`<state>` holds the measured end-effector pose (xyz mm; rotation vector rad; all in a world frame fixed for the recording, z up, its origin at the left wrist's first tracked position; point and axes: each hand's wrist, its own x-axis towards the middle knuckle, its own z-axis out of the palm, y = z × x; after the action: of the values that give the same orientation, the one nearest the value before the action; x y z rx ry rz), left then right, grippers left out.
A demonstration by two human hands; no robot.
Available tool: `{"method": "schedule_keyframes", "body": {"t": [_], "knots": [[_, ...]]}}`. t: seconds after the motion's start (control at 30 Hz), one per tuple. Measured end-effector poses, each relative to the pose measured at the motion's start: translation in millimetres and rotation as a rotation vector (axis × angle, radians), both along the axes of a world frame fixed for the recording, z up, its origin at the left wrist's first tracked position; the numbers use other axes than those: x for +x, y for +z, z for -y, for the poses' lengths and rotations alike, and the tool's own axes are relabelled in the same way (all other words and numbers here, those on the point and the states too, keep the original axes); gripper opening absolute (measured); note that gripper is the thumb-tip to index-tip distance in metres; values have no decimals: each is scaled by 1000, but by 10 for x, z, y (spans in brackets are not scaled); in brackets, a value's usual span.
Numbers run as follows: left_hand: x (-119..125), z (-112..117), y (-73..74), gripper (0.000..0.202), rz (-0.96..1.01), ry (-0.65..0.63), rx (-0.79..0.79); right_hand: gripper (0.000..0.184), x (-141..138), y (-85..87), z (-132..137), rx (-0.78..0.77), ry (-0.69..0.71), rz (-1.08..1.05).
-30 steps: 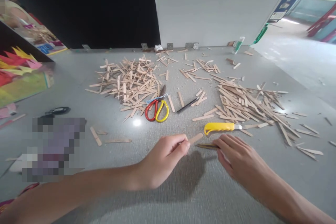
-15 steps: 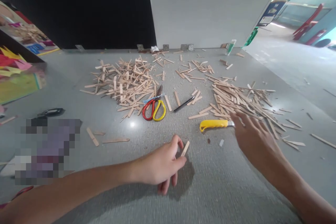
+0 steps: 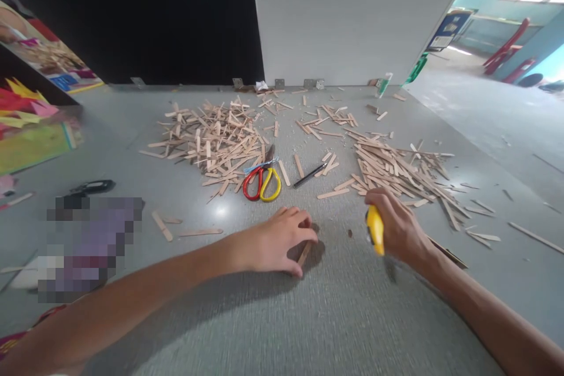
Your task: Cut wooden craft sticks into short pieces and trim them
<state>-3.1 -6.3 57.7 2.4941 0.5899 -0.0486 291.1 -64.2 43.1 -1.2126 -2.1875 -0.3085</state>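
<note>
The grey table [image 3: 335, 317] carries everything, and places here are given from the red-and-yellow scissors [image 3: 263, 181] near its middle. Beyond and left of the scissors spreads one big heap of wooden sticks [image 3: 211, 141]; to their right lies a second heap [image 3: 396, 167], with a black pen [image 3: 309, 175] just beside the scissors on that side.

Nearer the person than the scissors, the left hand [image 3: 279, 241] lies cupped over a single short stick [image 3: 304, 253], fingertips pressing it flat to the table, only its near end showing. Such a stick is probably light, thin and stiff, apt to skid on the smooth top and to split along the grain, so pinning it near its ends looks soundest.

Right of the scissors and closer in, the right hand [image 3: 394, 224] is clenched around a yellow utility knife [image 3: 375, 230], handle upright in the fist, blade end hidden. The knife is near the stick but apart from it.
</note>
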Motion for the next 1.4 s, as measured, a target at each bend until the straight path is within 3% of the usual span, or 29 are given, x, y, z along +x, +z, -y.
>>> {"method": "schedule_keyframes", "body": {"t": [0.07,0.13,0.23,0.33,0.43,0.57,0.73,0.93,1.07,1.2,1.4], "knots": [[4,-65,-78,70,34,13,17,9,-72,33,30,-110,33,-308],[0,-134,-122,72,55,40,29,27,-164,78,65,-341,38,-550],[-25,-244,-157,68,84,88,41,59,-316,151,60,-823,31,-753],[-62,-342,-181,63,124,102,-3,67,-462,195,-51,-1082,106,-863],[-86,-395,-194,65,134,108,-73,60,-596,157,-194,-1056,202,-1007],[-93,-403,-189,70,140,128,-125,49,-707,-19,-255,-805,168,-1128],[-103,-393,-180,68,166,109,-169,52,-649,-177,-154,-758,198,-1003],[-95,-380,-216,72,178,117,-174,36,-624,-152,-121,-693,141,-935],[-92,-392,-249,74,165,130,-215,32,-639,-112,-160,-745,156,-924],[-93,-416,-252,76,151,128,-216,41,-625,-94,-202,-864,243,-912],[-93,-454,-280,76,143,102,-200,29,-668,-79,-241,-909,244,-780]]}}
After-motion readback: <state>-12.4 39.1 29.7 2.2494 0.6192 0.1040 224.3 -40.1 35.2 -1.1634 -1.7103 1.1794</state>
